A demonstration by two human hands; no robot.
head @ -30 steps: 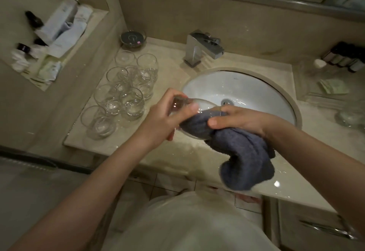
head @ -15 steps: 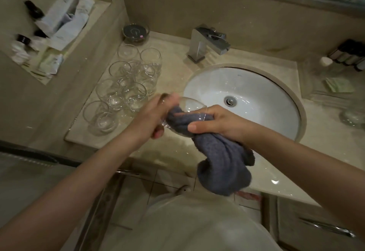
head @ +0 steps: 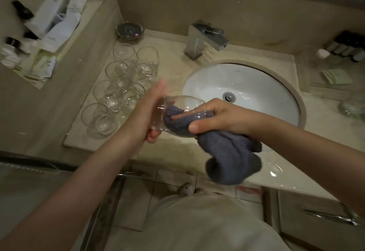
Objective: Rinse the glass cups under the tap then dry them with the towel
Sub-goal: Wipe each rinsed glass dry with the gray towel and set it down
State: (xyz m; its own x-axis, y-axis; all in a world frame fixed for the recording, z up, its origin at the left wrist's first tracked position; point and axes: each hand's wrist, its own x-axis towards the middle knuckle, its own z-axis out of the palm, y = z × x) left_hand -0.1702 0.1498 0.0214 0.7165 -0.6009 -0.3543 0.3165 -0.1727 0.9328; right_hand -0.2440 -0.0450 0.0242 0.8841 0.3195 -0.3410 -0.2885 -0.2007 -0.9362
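Note:
A clear glass cup [head: 183,102] lies on its side in the air over the counter's front edge, left of the basin. My left hand [head: 146,114] grips its base end, thumb below. My right hand [head: 215,115] holds the grey towel [head: 231,158] with fingers pushing part of it inside the cup; the rest of the towel hangs down. Several other glass cups [head: 126,79] stand upright in a cluster on the counter to the left. The square chrome tap [head: 205,39] stands behind the white basin [head: 256,85]; no water runs.
A small dark dish [head: 130,30] sits behind the cups. Toiletry packets and small bottles [head: 49,25] fill the wall niche at left. Dark bottles [head: 347,47] and a glass tray [head: 327,81] stand at right. A drawer handle [head: 331,217] shows at lower right.
Both hands have moved the cup and towel slightly left and toward me; the towel sits deeper in the cup, and my left hand has shifted its hold at the base.

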